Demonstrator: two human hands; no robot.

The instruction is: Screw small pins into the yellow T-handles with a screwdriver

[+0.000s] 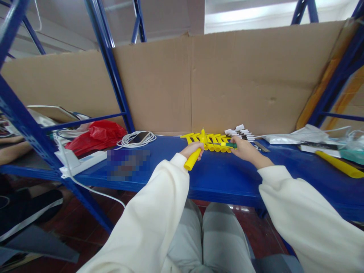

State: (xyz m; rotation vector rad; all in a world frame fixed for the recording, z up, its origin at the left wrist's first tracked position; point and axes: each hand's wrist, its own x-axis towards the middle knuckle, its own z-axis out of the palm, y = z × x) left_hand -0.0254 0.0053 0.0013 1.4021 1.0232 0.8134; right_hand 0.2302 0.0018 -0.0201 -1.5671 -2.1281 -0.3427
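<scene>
My left hand (193, 150) is wrapped round a yellow plastic handle (192, 160), whose hollow-looking end points down toward me. Its upper part sticks out above my fingers. In my right hand (243, 148) is a screwdriver (226, 144) with a green and yellow grip, held level. The thin shaft reaches left to the yellow piece; whether the tip touches it I cannot tell. Behind both hands a row of several similar yellow plastic pieces (217, 148) lies on the blue shelf (222, 176). Several white pieces with dark bands (240, 132) are grouped just beyond my right hand.
On the left are a coiled white cable (149, 139), a phone (139, 137), a red plastic bag (98, 137) and a white power strip (85, 162). A yellow tube (339, 164) and clear bags (298, 134) lie right. Cardboard (241, 79) stands behind. Another person's arm (14, 149) shows far left.
</scene>
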